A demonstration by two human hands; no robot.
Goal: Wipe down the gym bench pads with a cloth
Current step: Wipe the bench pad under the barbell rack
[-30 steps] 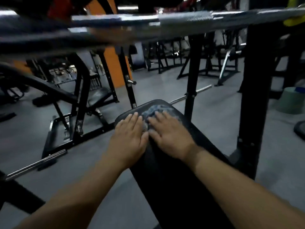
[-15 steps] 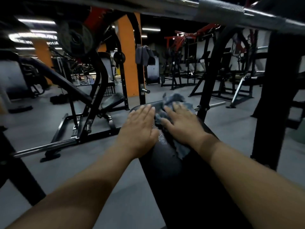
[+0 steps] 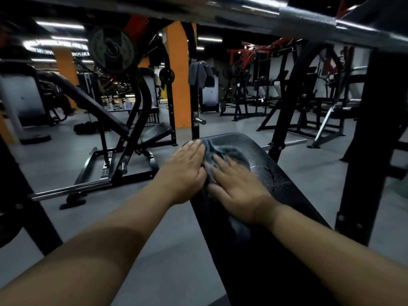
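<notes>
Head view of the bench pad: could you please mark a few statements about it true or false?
1. The right hand presses flat on the cloth. True.
2. The left hand is lifted clear of the bench pad. False: it rests at the pad's left edge, beside the cloth.
3. A barbell crosses the view above the pad. True.
4. The pad right of the cloth is dry. False: droplets glisten there.
5. A grey towel hangs on an upright behind the bench. True.

Barbell [image 3: 309, 18] overhead; weight plate [image 3: 111, 48], orange pillar [image 3: 177, 74], hanging grey towel [image 3: 199, 74] beyond.
</notes>
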